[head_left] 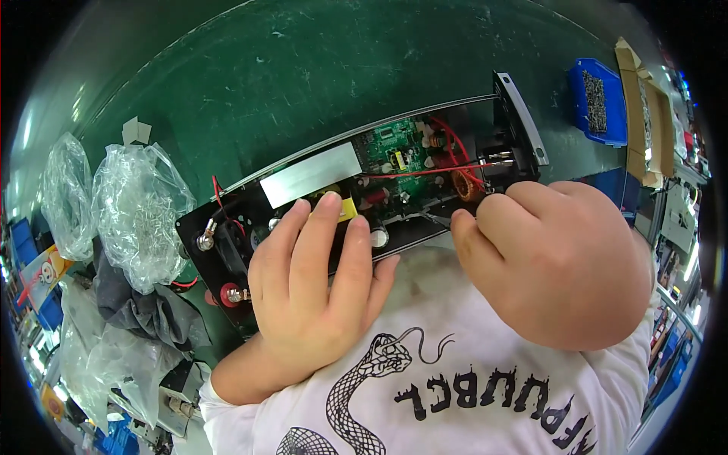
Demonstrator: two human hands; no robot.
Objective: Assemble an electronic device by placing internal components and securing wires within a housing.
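Across the green work surface (356, 53), an elongated electronic unit with a black casing (509, 114) is laid at a slant just in front of the person's body, its right end set farther from the body than its left. By its open top, a green circuit board (385, 138), a flat silver plate (311, 174), a copper-wound ring coil (464, 184) and red wires (457, 148) are exposed. At the left end panel, a red terminal (230, 295) and a bare metal terminal (205, 240) are mounted. The left hand (315, 265) is placed palm down over the near side of the unit; its fingers are extended and loosely spread, closed on nothing, and a yellow component (348, 209) is partly covered by them. The right hand (557, 258) is curled at the near edge, right of the left hand, with its fingertips directed toward the board; whether anything is grasped inside it cannot be told. To the left, clear plastic bags (140, 216) and a dark grey cloth (148, 307) are heaped. At the upper right, small metal parts (594, 102) are held by a blue bin (618, 114), beside which a cardboard box (652, 136) is seen.
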